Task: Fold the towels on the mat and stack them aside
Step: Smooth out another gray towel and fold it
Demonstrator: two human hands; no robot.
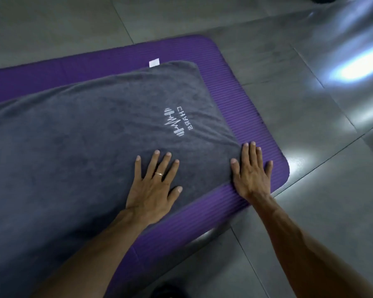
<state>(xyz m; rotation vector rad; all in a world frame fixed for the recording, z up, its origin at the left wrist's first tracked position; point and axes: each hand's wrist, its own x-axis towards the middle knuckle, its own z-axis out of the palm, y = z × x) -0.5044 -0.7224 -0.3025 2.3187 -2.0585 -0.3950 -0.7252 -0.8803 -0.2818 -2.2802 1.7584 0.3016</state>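
Left hand [154, 186] flat on grey towel [84, 136], right hand [251, 171] (corner), purple mat [235, 87]

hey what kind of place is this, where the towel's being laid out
Probably a gym or workout room. A ribbed purple exercise mat lies on a grey tiled floor, and the grey towel under both flat hands carries a white dumbbell logo.

Dim overall, cool grey cast. Strong white glare patches on the tiled floor [351, 69] at far right, another just beside the mat [256, 117] corner; light seems to come from the right. Soft focus throughout, wide-angle bending at edges, near bottom murky.
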